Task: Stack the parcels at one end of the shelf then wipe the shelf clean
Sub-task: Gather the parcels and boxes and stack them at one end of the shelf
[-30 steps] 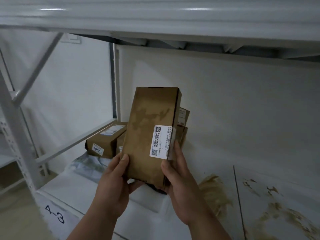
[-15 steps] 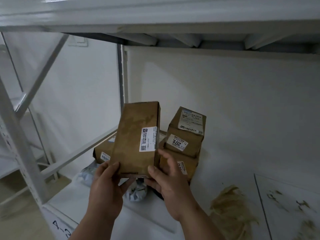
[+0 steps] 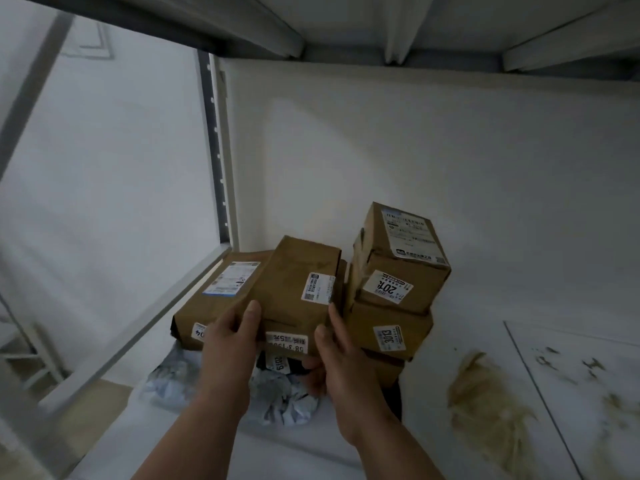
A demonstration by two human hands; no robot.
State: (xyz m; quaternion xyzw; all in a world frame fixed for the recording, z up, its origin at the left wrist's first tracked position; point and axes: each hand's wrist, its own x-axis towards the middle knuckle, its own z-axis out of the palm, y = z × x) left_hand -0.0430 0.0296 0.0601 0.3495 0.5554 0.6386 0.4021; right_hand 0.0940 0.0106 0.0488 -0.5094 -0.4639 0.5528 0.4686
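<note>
The shelf (image 3: 467,341) is carrying a cluster of parcels at its left end, beside the upright, which looks like the chosen stacking corner; brown dirt (image 3: 485,407) is lying smeared to the right, well apart from the hands and not yet wiped. A stack (image 3: 394,282) of brown boxes is standing against the back, and a long box (image 3: 221,299) is lying to its left. Between them, the parcel (image 3: 298,296) is being held tilted, far end up, apparently so it can be laid down in the gap on top of the lower packages. A crumpled grey bag (image 3: 284,400) is lying underneath. The left hand (image 3: 228,348) is gripping the parcel's near left corner, thumb on top, fingers hidden below. The right hand (image 3: 336,362) is pinching the near right edge, fingers curled round it. The parcel is reaching out beyond both sets of fingertips.
</note>
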